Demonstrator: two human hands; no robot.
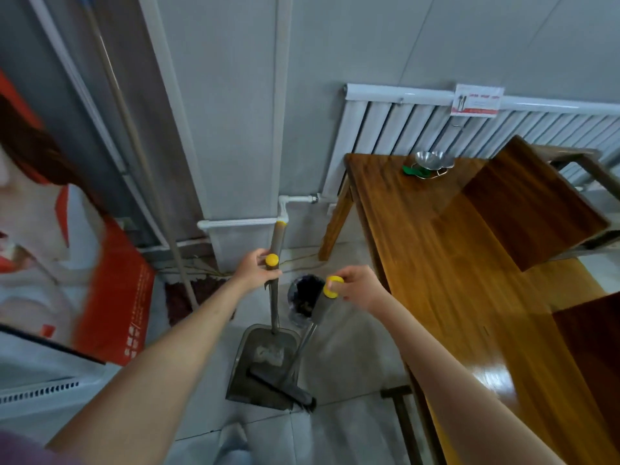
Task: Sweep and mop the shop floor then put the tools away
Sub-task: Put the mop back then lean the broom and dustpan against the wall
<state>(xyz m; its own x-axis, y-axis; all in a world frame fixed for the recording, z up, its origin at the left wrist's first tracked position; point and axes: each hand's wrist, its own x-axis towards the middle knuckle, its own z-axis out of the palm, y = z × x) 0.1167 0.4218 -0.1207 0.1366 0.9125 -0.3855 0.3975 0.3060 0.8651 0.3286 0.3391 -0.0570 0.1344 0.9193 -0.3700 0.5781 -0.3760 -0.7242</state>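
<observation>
- Your left hand (255, 269): one, fingers curled round the upper shaft of the dustpan handle (274, 297), just below a yellow end cap (272, 260). The thumb lay across the front of the shaft; the grip was closed, with no gap showing.
- Your right hand (360, 287): one, fingertips pinched narrowly on the yellow cap (333, 286) at the top of the broom handle (322, 308). The remaining fingers were folded under the palm; how tightly they were curled you could not tell.
- Dustpan (263, 364): one, grey, standing on the tiled floor (349, 434) between your forearms, its pan tilted open toward you. Pale debris lay inside the pan.
- Broom (285, 389): one, dark head resting across the lower lip of the dustpan, touching it, with the handle leaning up to the right into your right hand.
- Yellow caps counted: two in hand, plus a third yellow band on a grey grip (279, 236) against the wall just above your left hand.
- Waste bin (303, 298): one, dark-lined, on the floor just behind the two handles.
- Long pole (141, 156): one, leaning against the wall at left, its lower end at a dark mat (188, 297).
- Wooden table (446, 263): one, at right, carrying one metal bowl (431, 161) near its far edge.
- Radiator (402, 129): one, white, on the wall behind the table.
</observation>
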